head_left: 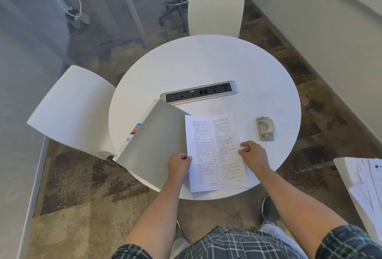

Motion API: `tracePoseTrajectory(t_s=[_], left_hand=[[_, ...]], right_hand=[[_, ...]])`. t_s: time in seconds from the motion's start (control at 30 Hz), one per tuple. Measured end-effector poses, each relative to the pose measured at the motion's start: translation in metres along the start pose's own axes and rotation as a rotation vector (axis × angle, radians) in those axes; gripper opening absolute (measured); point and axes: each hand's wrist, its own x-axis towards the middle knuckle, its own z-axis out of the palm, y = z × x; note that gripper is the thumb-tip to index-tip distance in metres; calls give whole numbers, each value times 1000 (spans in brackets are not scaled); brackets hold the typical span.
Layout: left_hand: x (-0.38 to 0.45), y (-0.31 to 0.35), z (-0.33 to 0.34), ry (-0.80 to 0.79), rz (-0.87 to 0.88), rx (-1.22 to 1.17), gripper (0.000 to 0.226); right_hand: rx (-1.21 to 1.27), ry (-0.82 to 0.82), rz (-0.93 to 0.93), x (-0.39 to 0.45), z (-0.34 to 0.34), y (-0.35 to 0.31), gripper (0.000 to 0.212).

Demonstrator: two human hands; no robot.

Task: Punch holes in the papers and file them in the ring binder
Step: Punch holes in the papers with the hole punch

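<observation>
Papers (215, 151) sit lower centre of frame w/ your left hand (178, 164) & right hand (253, 152) pinching their side edges — light, floppy, prob. slippery, so grip both edges — punch (265, 128) right, binder (153, 141) left.

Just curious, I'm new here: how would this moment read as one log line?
left hand: grips papers | right hand: grips papers | ring binder: closed | hole punch: untouched
</observation>
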Motion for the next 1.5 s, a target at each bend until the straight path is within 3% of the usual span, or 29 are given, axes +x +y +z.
tracePoseTrajectory(t_s=[0.2,0.3,0.4,0.5,0.6,1.5], left_hand=[[-6,-1,6,19,-72,-65,21],[-6,-2,10,20,-95,-72,20],[-6,-4,12,22,-106,-69,19],[-5,-3,12,25,-114,-84,19],[-6,-1,12,23,-120,-100,19],[4,0,8,59,-148,-177,15]], right_hand=[[31,337,-16,21,-30,-5,28],[-55,456,2,40,-53,-8,45],[-174,370,87,57,-65,-5,67],[-161,237,126,60,-67,-5,44],[-94,252,144,59,-62,-2,28],[-97,76,67,38,-48,-3,18]])
